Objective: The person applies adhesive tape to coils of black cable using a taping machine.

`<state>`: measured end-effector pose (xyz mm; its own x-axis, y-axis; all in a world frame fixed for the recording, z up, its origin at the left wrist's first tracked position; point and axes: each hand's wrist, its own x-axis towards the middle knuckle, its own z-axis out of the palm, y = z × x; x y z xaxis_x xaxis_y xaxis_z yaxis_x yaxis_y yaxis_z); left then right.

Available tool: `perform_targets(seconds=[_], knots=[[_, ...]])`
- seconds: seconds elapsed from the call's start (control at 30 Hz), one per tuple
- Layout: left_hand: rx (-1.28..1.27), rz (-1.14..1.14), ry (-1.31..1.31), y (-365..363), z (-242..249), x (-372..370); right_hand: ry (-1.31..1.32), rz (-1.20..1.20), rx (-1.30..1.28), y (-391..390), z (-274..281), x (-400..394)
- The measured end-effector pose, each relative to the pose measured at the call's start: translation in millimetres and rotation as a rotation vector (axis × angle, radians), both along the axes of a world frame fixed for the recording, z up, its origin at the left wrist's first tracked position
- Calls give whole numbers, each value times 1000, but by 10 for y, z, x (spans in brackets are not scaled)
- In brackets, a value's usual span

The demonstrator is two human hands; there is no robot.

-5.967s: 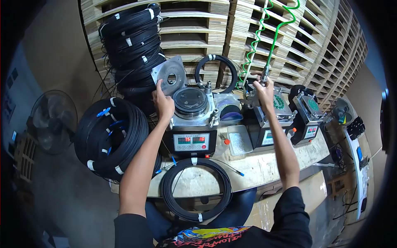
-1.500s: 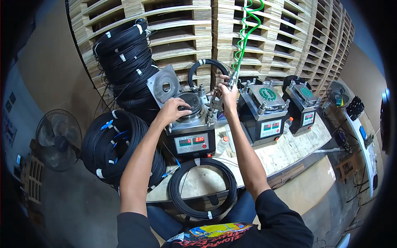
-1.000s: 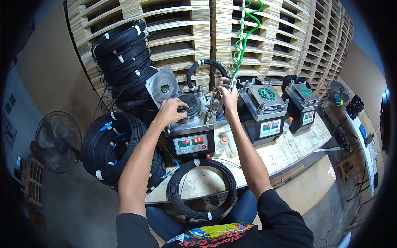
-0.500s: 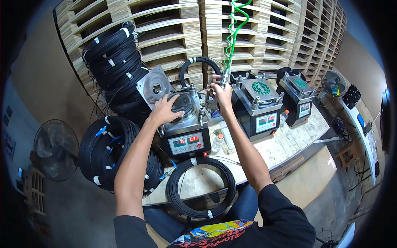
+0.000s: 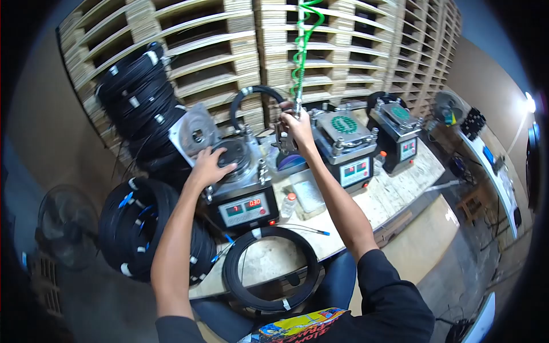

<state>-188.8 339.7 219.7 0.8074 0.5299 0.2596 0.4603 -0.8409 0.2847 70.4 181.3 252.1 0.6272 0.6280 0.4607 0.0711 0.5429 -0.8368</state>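
My left hand lies with fingers spread on the dark round plate on top of the nearest polishing machine. Behind that hand, a square metal plate with a round hole leans tilted. In my right hand is an air blow gun, gripped from above and hanging from a green coiled hose. The gun is to the right of the round plate, apart from it; my fingers partly hide it. A black cable coil sits at the table's front edge.
Two more machines stand to the right, with green-dotted tops. A small bottle with an orange cap and a clear tray are beside the nearest machine. Stacked cable coils and a fan are at left; wooden pallets rise behind.
The camera view has shifted, so the scene sits lower and further left. My left hand stays on the round plate, and my right hand still grips the blow gun.
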Motion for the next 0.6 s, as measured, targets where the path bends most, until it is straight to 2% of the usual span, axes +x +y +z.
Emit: perform_targets(seconds=[0.03, 0.1, 0.17, 0.23, 0.3, 0.37, 0.43, 0.6], knots=[[-10, -4, -10, -19, 25, 1, -103, -36, -84, -43, 71, 179], [-76, 10, -35, -33, 53, 14, -143, -82, -126, -19, 187, 600], [-62, -27, -83, 34, -12, 12, -297, -273, -138, -41, 385, 963], [-80, -48, -134, 49, -11, 22, -515, -379, -349, -22, 449, 1613], [-83, -84, -161, 107, -36, 28, -620, -578, -420, -56, 498, 2014], [-64, -99, -213, 79, -30, 25, -566, -646, -534, -81, 525, 2295], [-56, -114, -212, 84, -20, 28, -578, -852, -466, 3, 345, 2595], [-102, -95, -208, 61, 11, 23, -484, -836, -543, -78, 277, 2674]])
